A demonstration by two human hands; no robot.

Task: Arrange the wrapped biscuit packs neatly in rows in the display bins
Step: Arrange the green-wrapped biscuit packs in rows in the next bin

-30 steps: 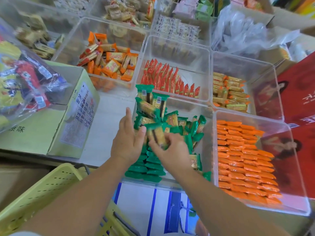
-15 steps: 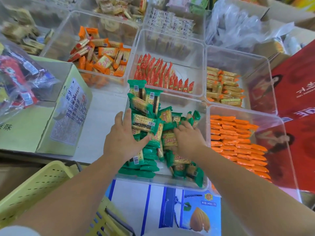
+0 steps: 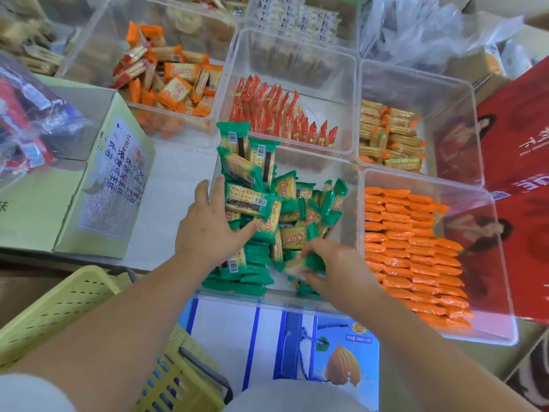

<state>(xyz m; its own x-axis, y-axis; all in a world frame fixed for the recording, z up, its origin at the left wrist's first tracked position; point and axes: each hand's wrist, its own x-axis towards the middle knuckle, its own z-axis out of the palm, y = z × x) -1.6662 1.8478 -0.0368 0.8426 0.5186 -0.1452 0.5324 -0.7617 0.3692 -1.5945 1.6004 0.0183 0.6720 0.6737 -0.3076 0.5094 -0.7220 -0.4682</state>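
A clear plastic bin [image 3: 344,173] in front of me holds green-wrapped biscuit packs [image 3: 297,209], some stacked in a row at the near left, the rest in a loose heap. My left hand [image 3: 208,230] rests flat against the left side of the heap, fingers straight, thumb pressing a pack. My right hand [image 3: 329,269] pinches one green pack [image 3: 303,264] low at the near right of the bin; that pack is blurred.
Other clear bins hold orange packs in neat rows [image 3: 413,248], red packs [image 3: 276,111], yellow packs [image 3: 389,135] and loose orange-and-tan packs [image 3: 172,81]. A green carton [image 3: 98,179] stands to the left, a yellow basket [image 3: 89,322] near left, red boxes [image 3: 523,135] on the right.
My right hand has drawn back from the middle of the heap toward the bin's near right and now pinches a single pack. My left hand stays against the heap's left side.
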